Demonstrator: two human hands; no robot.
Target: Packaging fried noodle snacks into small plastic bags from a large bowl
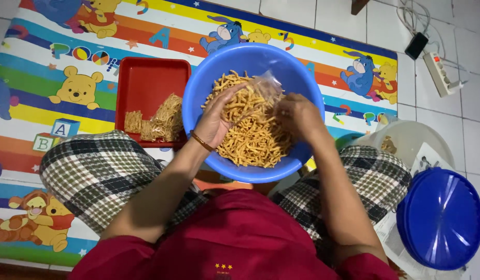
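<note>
Since the clear plastic bag [263, 91] is the flimsy bit here, that's what we'd watch most: it sits over the middle of the blue basin [198, 93], right above the heap of fried snack sticks [255, 140], mouth turned toward the left hand [215, 116]. That hand looks cupped around a scoop of sticks, grip closed loosely on them, palm tipping toward the bag. The right hand [297, 115] is pinching the bag's edge, grip closed on the plastic, though we can't tell exactly how wide the mouth is held. Our take on doing this well: keep the opening stretched and low over the basin so strays drop back into the pile, and feed smaller handfuls so the brittle sticks don't snap. Just left of the basin is a red tray [146, 78] with a few filled packets [162, 122] lying in it, near enough to reach. Everything sits on a colourful cartoon mat [58, 57] on the tiled floor, with a blue lid [440, 218] off by the right knee.
</note>
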